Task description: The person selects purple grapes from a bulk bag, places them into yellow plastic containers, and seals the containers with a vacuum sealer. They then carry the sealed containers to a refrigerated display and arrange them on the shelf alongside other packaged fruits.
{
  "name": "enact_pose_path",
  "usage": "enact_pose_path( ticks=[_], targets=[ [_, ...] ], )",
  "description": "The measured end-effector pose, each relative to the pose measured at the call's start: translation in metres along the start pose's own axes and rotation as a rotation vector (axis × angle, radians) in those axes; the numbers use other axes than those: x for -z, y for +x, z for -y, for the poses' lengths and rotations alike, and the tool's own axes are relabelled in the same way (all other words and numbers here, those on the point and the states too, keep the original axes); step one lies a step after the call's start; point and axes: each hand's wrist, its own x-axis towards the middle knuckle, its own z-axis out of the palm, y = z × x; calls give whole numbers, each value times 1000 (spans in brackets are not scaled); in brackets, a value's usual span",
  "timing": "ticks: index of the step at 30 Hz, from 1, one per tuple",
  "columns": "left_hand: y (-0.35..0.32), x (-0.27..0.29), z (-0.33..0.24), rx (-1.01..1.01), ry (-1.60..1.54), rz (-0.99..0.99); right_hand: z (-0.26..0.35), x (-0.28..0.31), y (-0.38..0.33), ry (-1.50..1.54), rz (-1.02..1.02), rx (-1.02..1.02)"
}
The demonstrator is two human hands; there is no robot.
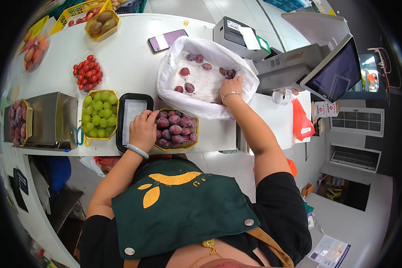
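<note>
A white cloth-lined basket [165, 85] holds several loose dark-red plums [189, 87], spread over its bottom. Inside its right side, my right hand [232, 88] has its fingers bent closed at a small cluster of plums [230, 73]; the fingertips are partly hidden. Close to my body stands a yellow-rimmed box heaped with plums [176, 130]. My left hand [143, 127] lies at that box's left edge, over the right rim of a black tray [122, 117], fingers stretched out and holding nothing visible. A pale liner covers the tray's bottom.
Left of the tray sit a box of green grapes [99, 115], cherry tomatoes [88, 73], and a steel box [53, 119]. Farther back are kiwis [103, 23] and a phone [167, 41]. A label printer [235, 35] and a screen [332, 67] stand right of the basket.
</note>
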Motion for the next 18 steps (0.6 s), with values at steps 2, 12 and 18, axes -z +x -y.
enact_pose_path(
  ticks=[2,12,18],
  targets=[
    [-2,-2,0,0,-2,-35,8,-1,6,0,32,-54],
    [-11,7,8,21,-141,-118,-18,-18,22,230,-97,-153],
    [-11,9,11,27,-172,-106,-14,-41,33,2,-252,-88]
  ],
)
